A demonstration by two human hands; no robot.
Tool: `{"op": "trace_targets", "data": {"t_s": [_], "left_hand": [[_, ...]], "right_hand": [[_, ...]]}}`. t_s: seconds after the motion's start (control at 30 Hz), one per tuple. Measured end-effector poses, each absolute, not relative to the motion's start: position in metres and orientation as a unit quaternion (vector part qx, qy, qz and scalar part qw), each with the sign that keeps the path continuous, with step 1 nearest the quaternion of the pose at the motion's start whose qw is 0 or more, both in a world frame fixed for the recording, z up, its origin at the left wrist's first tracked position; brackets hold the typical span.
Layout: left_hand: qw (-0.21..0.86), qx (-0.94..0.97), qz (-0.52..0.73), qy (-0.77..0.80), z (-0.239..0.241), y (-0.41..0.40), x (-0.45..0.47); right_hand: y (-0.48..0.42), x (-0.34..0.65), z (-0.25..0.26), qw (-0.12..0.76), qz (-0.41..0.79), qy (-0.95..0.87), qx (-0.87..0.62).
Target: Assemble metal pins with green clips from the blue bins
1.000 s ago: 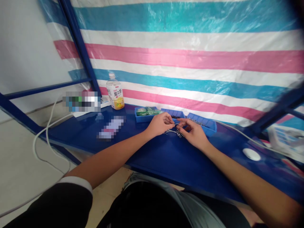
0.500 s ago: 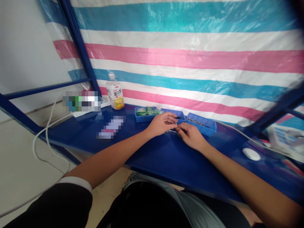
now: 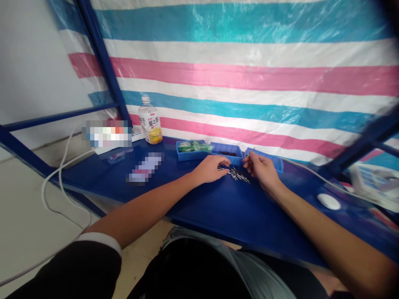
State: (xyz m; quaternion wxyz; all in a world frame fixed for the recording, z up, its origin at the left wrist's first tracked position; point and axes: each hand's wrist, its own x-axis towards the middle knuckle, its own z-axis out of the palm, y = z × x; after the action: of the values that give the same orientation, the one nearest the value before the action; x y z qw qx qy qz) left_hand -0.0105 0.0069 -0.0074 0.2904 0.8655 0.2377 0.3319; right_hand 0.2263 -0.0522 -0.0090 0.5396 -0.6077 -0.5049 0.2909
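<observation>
A loose heap of thin metal pins (image 3: 238,175), silvery with dark ends, lies on the blue tabletop between my hands. My left hand (image 3: 212,169) rests at the heap's left side, thumb and fingers curved but apart, with a few pins showing in the gap. Over the near left edge of the right blue tray (image 3: 276,164) is my right hand (image 3: 261,167), its fingers bent and drawn together; whatever they hold is hidden. Behind my left hand stands the middle blue tray (image 3: 227,149) with small dark pieces (image 3: 228,153) in it.
The left blue tray (image 3: 190,156) holds green plastic packets (image 3: 195,146). Farther left stands a drink bottle (image 3: 150,120), near a blurred-out flat item (image 3: 146,167). A white oval object (image 3: 329,202) and a white cable (image 3: 314,171) lie to the right. A striped sheet (image 3: 233,79) hangs behind.
My hands have moved apart from meeting above the pins. The right went right to the tray's edge; the left came slightly nearer me and its thumb and fingers spread. The pin heap now shows.
</observation>
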Motion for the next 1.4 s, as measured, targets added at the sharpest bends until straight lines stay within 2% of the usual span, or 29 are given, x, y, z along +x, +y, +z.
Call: {"op": "trace_targets", "data": {"t_s": [0.07,0.27,0.33,0.43,0.77,1.13,1.4], "left_hand": [[0.281,0.87,0.327,0.241,-0.007,0.007,-0.011],[0.277,0.871,0.326,0.241,-0.006,0.008,-0.013],[0.293,0.867,0.323,0.241,-0.006,0.008,-0.013],[0.314,0.858,0.326,0.244,-0.008,0.009,-0.011],[0.343,0.849,0.325,0.237,-0.013,0.011,-0.008],[0.341,0.845,0.349,0.22,-0.016,0.011,-0.007],[0.34,0.839,0.355,0.233,-0.013,0.008,-0.008]], "right_hand": [[-0.055,0.228,-0.006,0.501,0.268,-0.52,-0.637],[-0.064,0.225,-0.006,0.277,-0.01,-0.727,-0.628],[-0.064,0.224,-0.01,0.228,-0.04,-0.753,-0.616],[-0.063,0.224,-0.015,0.204,-0.053,-0.764,-0.609],[-0.05,0.221,-0.029,0.282,-0.002,-0.81,-0.514],[-0.053,0.215,-0.019,0.34,0.024,-0.784,-0.519],[-0.052,0.215,-0.018,0.421,0.049,-0.725,-0.543]]}}
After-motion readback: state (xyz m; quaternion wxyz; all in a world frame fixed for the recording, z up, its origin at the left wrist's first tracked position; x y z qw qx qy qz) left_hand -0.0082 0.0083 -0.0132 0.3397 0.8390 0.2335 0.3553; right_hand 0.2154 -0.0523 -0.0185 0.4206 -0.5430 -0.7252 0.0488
